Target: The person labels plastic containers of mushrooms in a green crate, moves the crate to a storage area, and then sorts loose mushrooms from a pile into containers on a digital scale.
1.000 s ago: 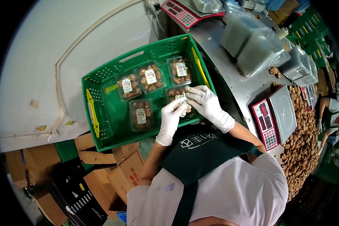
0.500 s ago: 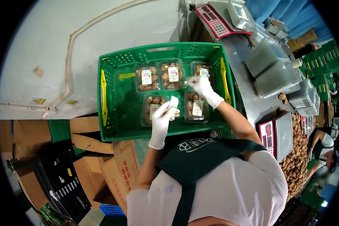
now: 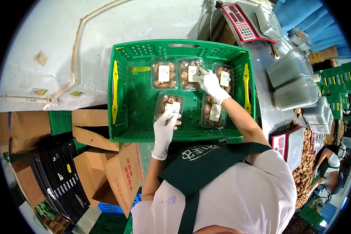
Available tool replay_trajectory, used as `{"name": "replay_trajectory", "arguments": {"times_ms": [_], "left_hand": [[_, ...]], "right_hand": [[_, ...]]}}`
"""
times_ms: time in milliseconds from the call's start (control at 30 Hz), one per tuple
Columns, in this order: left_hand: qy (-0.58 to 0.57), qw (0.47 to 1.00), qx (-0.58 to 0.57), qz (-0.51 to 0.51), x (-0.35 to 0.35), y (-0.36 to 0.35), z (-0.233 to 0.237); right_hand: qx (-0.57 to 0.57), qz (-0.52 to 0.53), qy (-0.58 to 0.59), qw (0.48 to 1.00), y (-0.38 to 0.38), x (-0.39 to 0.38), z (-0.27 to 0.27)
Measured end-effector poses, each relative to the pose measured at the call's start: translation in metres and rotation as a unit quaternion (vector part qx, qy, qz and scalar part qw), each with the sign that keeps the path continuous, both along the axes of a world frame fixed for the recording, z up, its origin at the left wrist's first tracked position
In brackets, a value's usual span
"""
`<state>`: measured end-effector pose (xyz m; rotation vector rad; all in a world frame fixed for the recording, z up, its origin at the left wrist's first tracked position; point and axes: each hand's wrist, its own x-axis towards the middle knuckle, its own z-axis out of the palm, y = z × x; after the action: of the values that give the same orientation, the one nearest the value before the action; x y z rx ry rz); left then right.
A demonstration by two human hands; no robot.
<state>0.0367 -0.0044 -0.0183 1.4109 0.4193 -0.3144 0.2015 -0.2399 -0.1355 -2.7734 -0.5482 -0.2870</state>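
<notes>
Several clear plastic boxes of mushrooms lie in a green crate (image 3: 138, 130). My right hand (image 3: 212, 85), in a white glove, reaches over the crate, its fingertips at the label of the upper middle mushroom box (image 3: 185, 84). Its fingers look stretched and somewhat apart, holding nothing I can see. My left hand (image 3: 164, 130), also gloved, is closed in a pinch over the lower left mushroom box (image 3: 163, 99). Between its fingers is a white label slip (image 3: 174, 107), overlapping that box. Labelled boxes also lie at upper left (image 3: 163, 84), upper right (image 3: 222, 68) and lower right (image 3: 208, 121).
To the right, a metal table (image 3: 257, 58) carries red scales (image 3: 241, 25), stacked clear boxes (image 3: 290, 70) and heaped mushrooms (image 3: 303, 175). Cardboard boxes (image 3: 123, 175) and a black crate (image 3: 58, 179) stand at lower left. A co-worker (image 3: 329, 163) bends at far right.
My right hand has moved from the upper right box to the label of the upper middle one. My left hand has come down closer over the lower left box. The whole view has shifted slightly.
</notes>
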Motion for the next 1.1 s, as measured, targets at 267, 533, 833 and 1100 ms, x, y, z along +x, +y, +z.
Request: {"name": "replay_trajectory", "arguments": {"times_ms": [267, 533, 833, 1100], "left_hand": [[-0.083, 0.996, 0.008, 0.019, 0.013, -0.024, 0.003], [-0.203, 0.976, 0.073, -0.023, 0.013, -0.046, -0.005], [-0.234, 0.971, 0.040, -0.018, 0.009, -0.043, -0.014], [-0.287, 0.955, 0.061, -0.043, 0.016, -0.031, 0.001]], "right_hand": [[0.188, 0.081, -0.047, 0.978, 0.019, -0.096, 0.124], [0.263, 0.102, 0.037, 0.959, 0.027, -0.124, 0.128], [0.424, 0.022, 0.263, 0.866, 0.031, -0.122, 0.136], [0.342, 0.081, 0.229, 0.908, 0.040, -0.106, 0.143]]}}
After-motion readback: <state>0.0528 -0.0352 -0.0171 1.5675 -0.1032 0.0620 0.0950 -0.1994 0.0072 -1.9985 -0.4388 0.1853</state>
